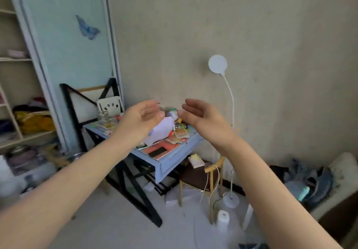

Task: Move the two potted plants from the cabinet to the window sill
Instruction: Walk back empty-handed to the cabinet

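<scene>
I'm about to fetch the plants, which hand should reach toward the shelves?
Left, probably. The left hand is nearer the shelves; the right hand is farther. Both are empty, no plants visible.

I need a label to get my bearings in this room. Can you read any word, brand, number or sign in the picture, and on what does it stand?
No text is readable anywhere in this view.
Packets and papers on the blue table: printing shows, too blurred to read.
Red-orange book on the table: dark patch, no legible title.
White floor lamp: no marking visible.
Butterfly on the wardrobe door: a picture, no words.
</scene>
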Tool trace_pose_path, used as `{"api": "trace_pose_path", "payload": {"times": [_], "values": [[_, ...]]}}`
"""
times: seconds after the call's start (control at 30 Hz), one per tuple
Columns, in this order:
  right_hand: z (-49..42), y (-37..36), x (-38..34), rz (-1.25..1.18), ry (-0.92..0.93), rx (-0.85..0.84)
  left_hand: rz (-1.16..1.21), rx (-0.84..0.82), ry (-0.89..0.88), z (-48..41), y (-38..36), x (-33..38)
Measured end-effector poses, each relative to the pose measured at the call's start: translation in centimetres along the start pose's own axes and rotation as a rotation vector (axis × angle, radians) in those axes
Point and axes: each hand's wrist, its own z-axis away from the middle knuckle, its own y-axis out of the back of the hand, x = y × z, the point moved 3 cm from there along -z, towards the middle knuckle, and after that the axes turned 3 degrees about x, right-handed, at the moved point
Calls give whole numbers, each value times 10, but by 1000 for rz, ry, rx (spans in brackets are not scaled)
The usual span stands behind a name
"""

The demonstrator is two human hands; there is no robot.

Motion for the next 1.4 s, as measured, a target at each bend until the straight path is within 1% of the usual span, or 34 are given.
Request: {"api": "trace_pose_path", "payload": {"times": [0.1,0.17,0.27,0.33,0.43,0.57,0.73,0.83,1.0,1.13,1.4], "values": [[-30,-39,-2,-35,40,-119,-96,113,1,-8,41,-3],[-47,-80,-7,-58,65,-243,-144,227,23,-7,83,-10],[-58,-119,-14,-114,87,-304,-193,298,65,-1,122,-16],[-63,-173,-25,-129,123,-399,-217,397,108,13,171,-25],[-56,-247,-45,-144,174,-529,-250,512,126,33,242,-39],[-48,-339,-72,-137,239,-650,-305,591,160,61,334,-58],[-41,-447,-109,-155,291,-705,-325,684,188,85,444,-80],[-40,-505,-128,-173,314,-719,-333,722,191,89,492,-91],[-55,-590,-147,-187,367,-729,-374,781,193,84,555,-111],[-80,-652,-152,-234,359,-767,-428,834,218,75,600,-128],[-155,-768,-152,-314,359,-901,-561,939,273,17,673,-171]]}}
